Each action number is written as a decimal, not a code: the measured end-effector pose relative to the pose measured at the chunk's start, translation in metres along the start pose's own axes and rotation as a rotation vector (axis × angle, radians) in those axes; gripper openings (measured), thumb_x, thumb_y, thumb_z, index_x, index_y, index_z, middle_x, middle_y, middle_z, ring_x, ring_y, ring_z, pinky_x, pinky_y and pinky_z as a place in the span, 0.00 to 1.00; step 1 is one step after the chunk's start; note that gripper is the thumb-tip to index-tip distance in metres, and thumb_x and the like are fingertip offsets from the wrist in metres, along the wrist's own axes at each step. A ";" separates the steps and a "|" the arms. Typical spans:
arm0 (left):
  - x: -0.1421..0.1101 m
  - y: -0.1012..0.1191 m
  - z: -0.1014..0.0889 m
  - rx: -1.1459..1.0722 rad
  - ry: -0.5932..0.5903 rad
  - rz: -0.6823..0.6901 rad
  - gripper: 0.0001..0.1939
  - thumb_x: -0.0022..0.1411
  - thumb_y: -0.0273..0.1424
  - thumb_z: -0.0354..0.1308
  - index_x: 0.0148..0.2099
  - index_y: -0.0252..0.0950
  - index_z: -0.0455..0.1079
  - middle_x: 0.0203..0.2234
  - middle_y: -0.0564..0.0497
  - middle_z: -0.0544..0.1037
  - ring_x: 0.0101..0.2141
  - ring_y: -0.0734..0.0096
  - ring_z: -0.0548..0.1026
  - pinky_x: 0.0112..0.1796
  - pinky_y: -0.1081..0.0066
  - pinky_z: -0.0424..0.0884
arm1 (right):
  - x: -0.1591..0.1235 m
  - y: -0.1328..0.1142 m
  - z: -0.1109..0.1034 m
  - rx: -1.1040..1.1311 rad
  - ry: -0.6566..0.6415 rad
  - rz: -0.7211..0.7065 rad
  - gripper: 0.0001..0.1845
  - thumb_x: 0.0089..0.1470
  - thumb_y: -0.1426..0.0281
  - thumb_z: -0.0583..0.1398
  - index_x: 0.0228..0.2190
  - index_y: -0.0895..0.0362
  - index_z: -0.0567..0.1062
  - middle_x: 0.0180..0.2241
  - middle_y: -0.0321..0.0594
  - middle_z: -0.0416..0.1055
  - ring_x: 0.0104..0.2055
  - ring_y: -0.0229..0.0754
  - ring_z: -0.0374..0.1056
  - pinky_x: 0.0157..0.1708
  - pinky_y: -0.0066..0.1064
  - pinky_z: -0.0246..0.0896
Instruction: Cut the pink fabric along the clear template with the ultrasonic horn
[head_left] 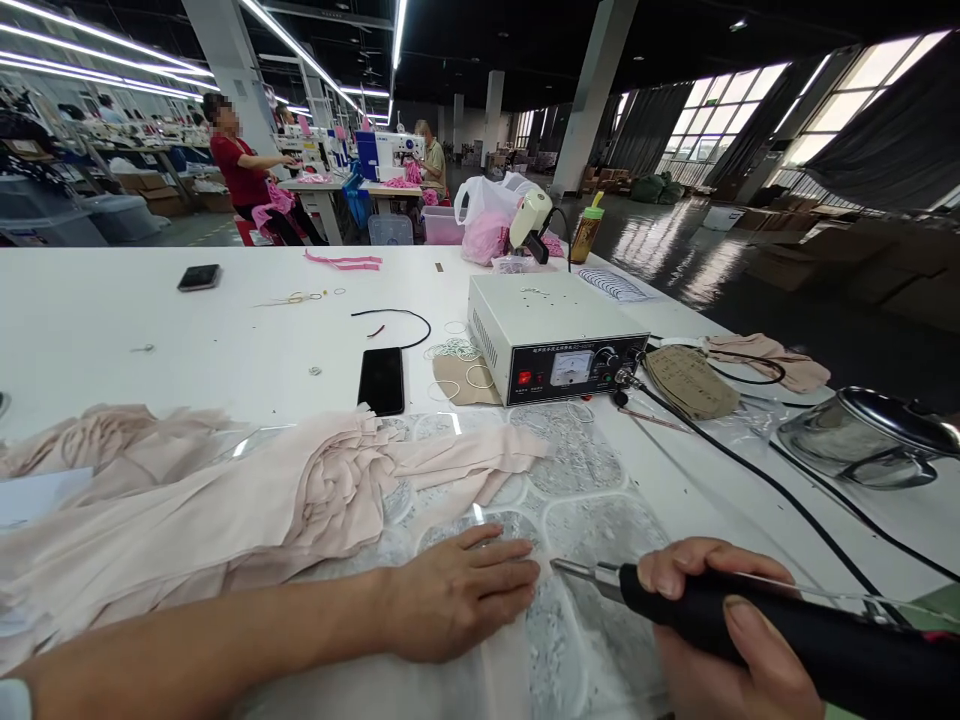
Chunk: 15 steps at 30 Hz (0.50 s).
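Note:
My left hand [472,590] lies flat, palm down and fingers stretched out, on a pale pink fabric strip [504,675] over the clear sheet with a grey stone pattern [600,540]. In my right hand [739,625] is a black ultrasonic handpiece [697,610], fingers wrapped round its barrel. Its metal tip points left, just right of my left fingertips; whether it touches the sheet I cannot tell. A heap of pale pink fabric pieces [300,500] spreads to the left. Behind stands a white ultrasonic generator box [559,335] with a meter and a red switch.
A black cable [757,470] runs from the box along the right side. Nearby are a steel pot [862,440] and brown card pieces [690,380]. Further back on the white table [112,340] lie a black phone [381,380], scissors [296,298] and another phone [199,277].

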<state>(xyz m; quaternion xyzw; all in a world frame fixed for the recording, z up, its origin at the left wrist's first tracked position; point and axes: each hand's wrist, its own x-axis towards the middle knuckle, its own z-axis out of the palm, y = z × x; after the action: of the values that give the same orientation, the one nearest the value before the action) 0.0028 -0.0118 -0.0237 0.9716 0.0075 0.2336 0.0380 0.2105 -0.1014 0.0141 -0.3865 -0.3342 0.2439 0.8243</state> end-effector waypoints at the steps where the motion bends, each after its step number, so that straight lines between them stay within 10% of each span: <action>1: 0.001 0.001 -0.004 0.004 0.004 0.010 0.11 0.73 0.25 0.46 0.50 0.29 0.68 0.49 0.45 0.76 0.54 0.62 0.69 0.58 0.61 0.59 | 0.000 0.000 -0.001 -0.001 -0.008 -0.017 0.06 0.46 0.68 0.60 0.29 0.56 0.72 0.24 0.35 0.66 0.21 0.36 0.62 0.19 0.31 0.63; 7: -0.004 0.026 -0.025 0.049 -0.103 -0.146 0.10 0.71 0.24 0.46 0.51 0.27 0.65 0.32 0.46 0.72 0.30 0.67 0.69 0.33 0.66 0.66 | 0.001 -0.010 -0.010 -0.065 0.017 -0.012 0.05 0.47 0.68 0.60 0.29 0.56 0.72 0.24 0.35 0.66 0.20 0.36 0.61 0.19 0.33 0.63; 15: -0.006 0.035 -0.029 0.055 -0.197 -0.113 0.10 0.71 0.26 0.45 0.50 0.31 0.64 0.29 0.48 0.68 0.27 0.67 0.63 0.32 0.66 0.63 | 0.002 -0.011 -0.015 -0.061 -0.028 -0.010 0.06 0.47 0.67 0.61 0.29 0.55 0.72 0.25 0.36 0.67 0.21 0.36 0.61 0.19 0.34 0.66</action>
<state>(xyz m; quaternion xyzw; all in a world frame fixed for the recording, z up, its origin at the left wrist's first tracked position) -0.0156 -0.0452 0.0021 0.9885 0.0648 0.1343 0.0249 0.2249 -0.1135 0.0166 -0.4063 -0.3551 0.2350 0.8084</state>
